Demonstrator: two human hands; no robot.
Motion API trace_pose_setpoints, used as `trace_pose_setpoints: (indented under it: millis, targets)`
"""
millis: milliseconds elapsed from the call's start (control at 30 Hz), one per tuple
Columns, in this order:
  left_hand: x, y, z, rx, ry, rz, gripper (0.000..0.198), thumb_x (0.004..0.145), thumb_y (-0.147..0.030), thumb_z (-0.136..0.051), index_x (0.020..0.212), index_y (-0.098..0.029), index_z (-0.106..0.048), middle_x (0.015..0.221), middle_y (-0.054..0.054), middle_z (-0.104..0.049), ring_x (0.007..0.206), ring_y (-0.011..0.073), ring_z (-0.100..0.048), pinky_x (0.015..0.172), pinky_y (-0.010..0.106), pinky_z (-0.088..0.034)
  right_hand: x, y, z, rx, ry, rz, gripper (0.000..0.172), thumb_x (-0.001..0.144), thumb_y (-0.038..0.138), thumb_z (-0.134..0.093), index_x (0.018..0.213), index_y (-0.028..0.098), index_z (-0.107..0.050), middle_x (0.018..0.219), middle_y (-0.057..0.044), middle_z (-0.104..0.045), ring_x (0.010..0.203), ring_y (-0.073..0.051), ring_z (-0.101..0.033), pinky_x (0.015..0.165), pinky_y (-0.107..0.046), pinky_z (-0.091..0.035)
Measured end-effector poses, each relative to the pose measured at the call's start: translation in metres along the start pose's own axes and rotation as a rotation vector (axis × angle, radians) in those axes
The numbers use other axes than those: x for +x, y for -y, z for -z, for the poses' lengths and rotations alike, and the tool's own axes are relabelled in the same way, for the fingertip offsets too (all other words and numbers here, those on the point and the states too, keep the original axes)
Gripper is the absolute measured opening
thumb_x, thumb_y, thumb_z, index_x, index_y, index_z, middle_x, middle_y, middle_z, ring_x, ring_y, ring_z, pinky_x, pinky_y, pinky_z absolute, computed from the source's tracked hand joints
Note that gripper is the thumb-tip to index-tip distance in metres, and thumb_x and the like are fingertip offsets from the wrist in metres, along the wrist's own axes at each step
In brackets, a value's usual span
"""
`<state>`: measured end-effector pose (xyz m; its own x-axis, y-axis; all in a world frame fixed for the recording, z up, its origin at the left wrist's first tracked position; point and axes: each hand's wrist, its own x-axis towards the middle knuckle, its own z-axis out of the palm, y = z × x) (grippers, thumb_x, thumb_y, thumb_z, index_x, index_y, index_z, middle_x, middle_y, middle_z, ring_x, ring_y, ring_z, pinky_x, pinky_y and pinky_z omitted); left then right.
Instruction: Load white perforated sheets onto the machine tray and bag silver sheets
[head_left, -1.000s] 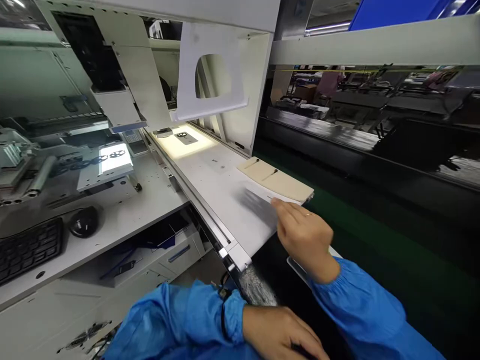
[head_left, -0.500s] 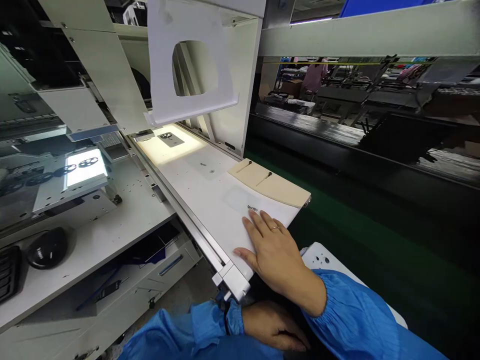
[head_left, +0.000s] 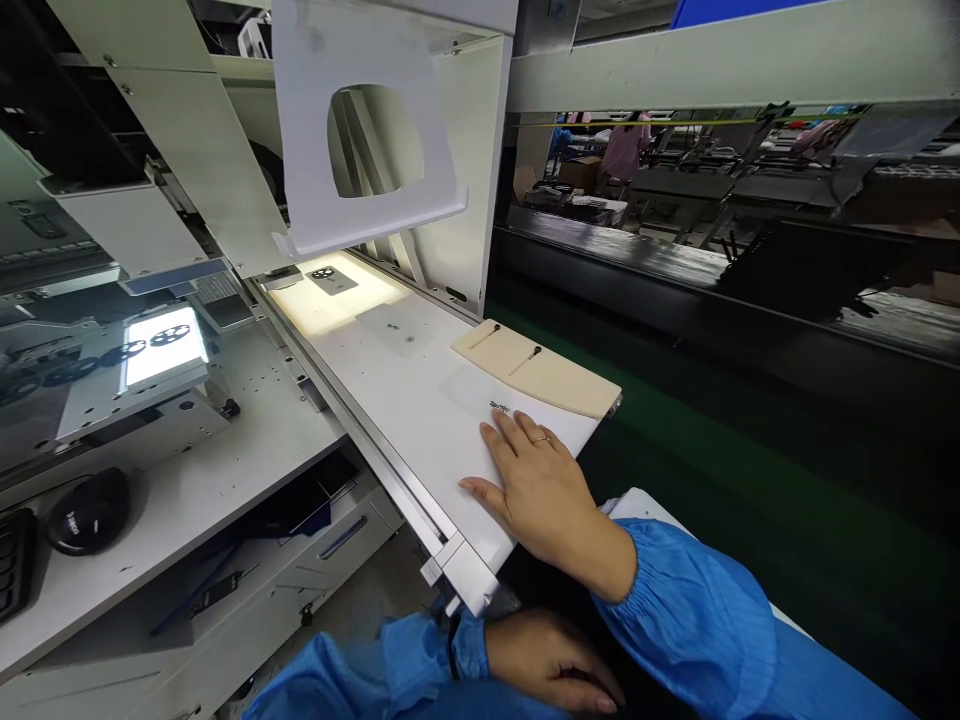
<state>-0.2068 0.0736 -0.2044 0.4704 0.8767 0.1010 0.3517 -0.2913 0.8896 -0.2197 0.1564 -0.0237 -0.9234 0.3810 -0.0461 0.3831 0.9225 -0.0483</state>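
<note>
My right hand lies flat and open on the white conveyor belt, fingers stretched out, with a ring on one finger. Its fingertips rest at the near edge of a thin clear sheet with a small dark print. A beige guide plate with two slots lies just beyond it on the belt's right side. My left hand rests low at the bottom of the view, fingers curled down on a dark surface, below the belt's end bracket. Further up the belt lie another clear sheet and a grey part under the light.
A white hood with a cut-out window hangs over the belt's lit section. To the left is a white bench with a black mouse, a keyboard corner and a lit fixture. A green conveyor runs along the right.
My right hand came down from a blurred sheet it was carrying and now lies flat on the belt with the sheet in front of it. The view shifted left and down.
</note>
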Motion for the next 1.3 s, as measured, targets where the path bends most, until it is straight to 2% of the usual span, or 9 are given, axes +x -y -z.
trace_pose_setpoints:
  millis: [233, 500, 733, 800, 867, 967, 1033, 1167, 1300]
  targets:
    - [-0.001, 0.002, -0.001, 0.017, 0.018, 0.032, 0.029, 0.089, -0.022, -0.059, 0.115, -0.013, -0.068, 0.112, 0.009, -0.072, 0.105, 0.0166, -0.068, 0.092, 0.020, -0.051, 0.001, 0.000, -0.003, 0.005, -0.046, 0.005, 0.071, 0.093, 0.060, -0.038, 0.144, 0.010, -0.042, 0.152, -0.016, -0.031, 0.139, -0.036, -0.029, 0.113, -0.051, -0.030]
    - [-0.001, 0.003, -0.004, 0.005, -0.005, 0.021, 0.027, 0.089, -0.022, -0.058, 0.111, -0.011, -0.069, 0.112, 0.010, -0.072, 0.107, 0.0169, -0.067, 0.093, 0.021, -0.050, -0.007, -0.003, -0.004, -0.020, -0.149, 0.058, 0.069, 0.093, 0.060, -0.039, 0.141, 0.010, -0.046, 0.149, -0.017, -0.037, 0.136, -0.037, -0.035, 0.108, -0.054, -0.035]
    - [-0.001, -0.002, -0.001, 0.020, -0.001, 0.039, 0.025, 0.089, -0.021, -0.058, 0.110, -0.012, -0.069, 0.113, 0.008, -0.072, 0.109, 0.0165, -0.066, 0.095, 0.021, -0.049, -0.012, -0.005, -0.002, -0.007, -0.111, 0.049, 0.069, 0.093, 0.059, -0.042, 0.141, 0.010, -0.046, 0.149, -0.018, -0.036, 0.138, -0.037, -0.033, 0.110, -0.054, -0.034]
    - [-0.001, -0.004, 0.000, 0.031, -0.009, 0.033, 0.025, 0.089, -0.019, -0.058, 0.109, -0.010, -0.069, 0.112, 0.010, -0.072, 0.108, 0.0166, -0.066, 0.095, 0.020, -0.049, -0.020, -0.007, -0.004, -0.019, -0.166, 0.080, 0.068, 0.093, 0.059, -0.042, 0.139, 0.009, -0.048, 0.148, -0.018, -0.038, 0.136, -0.037, -0.035, 0.109, -0.054, -0.036]
    - [0.000, -0.005, 0.001, 0.035, -0.011, 0.025, 0.025, 0.089, -0.018, -0.058, 0.108, -0.008, -0.069, 0.113, 0.011, -0.071, 0.111, 0.0169, -0.065, 0.097, 0.020, -0.048, -0.033, -0.012, -0.006, -0.033, -0.285, 0.147, 0.065, 0.093, 0.058, -0.042, 0.136, 0.010, -0.052, 0.146, -0.016, -0.042, 0.134, -0.036, -0.039, 0.106, -0.054, -0.039]
    - [0.000, -0.005, 0.001, 0.031, -0.012, 0.011, 0.024, 0.089, -0.017, -0.056, 0.108, -0.008, -0.068, 0.117, 0.010, -0.070, 0.116, 0.0165, -0.062, 0.101, 0.021, -0.045, -0.060, -0.029, -0.010, -0.056, -0.456, 0.240, 0.056, 0.096, 0.053, -0.039, 0.131, 0.013, -0.057, 0.141, -0.013, -0.050, 0.129, -0.032, -0.047, 0.102, -0.050, -0.045]
    - [0.000, -0.003, 0.000, 0.043, -0.008, 0.019, 0.024, 0.089, -0.019, -0.057, 0.109, -0.011, -0.068, 0.114, 0.009, -0.071, 0.111, 0.0159, -0.064, 0.098, 0.021, -0.048, -0.080, -0.048, -0.013, -0.048, -0.498, 0.231, 0.049, 0.097, 0.048, -0.038, 0.126, 0.015, -0.061, 0.134, -0.011, -0.057, 0.123, -0.029, -0.053, 0.098, -0.047, -0.049]
    - [-0.001, 0.002, -0.003, 0.121, -0.020, 0.051, 0.028, 0.088, -0.026, -0.060, 0.111, -0.013, -0.069, 0.098, 0.008, -0.075, 0.089, 0.0139, -0.070, 0.081, 0.018, -0.052, -0.121, -0.096, -0.032, 0.012, -0.513, 0.059, 0.045, 0.096, 0.049, -0.038, 0.115, 0.019, -0.067, 0.113, -0.007, -0.069, 0.104, -0.024, -0.065, 0.082, -0.039, -0.059]
    - [-0.003, 0.003, -0.004, 0.088, -0.070, 0.057, 0.031, 0.091, -0.033, -0.056, 0.111, -0.014, -0.069, 0.096, 0.008, -0.074, 0.081, 0.0106, -0.068, 0.076, 0.015, -0.051, -0.154, -0.131, -0.066, 0.136, -0.457, -0.145, 0.054, 0.092, 0.062, -0.038, 0.110, 0.023, -0.069, 0.113, -0.008, -0.069, 0.100, -0.025, -0.066, 0.073, -0.037, -0.061]
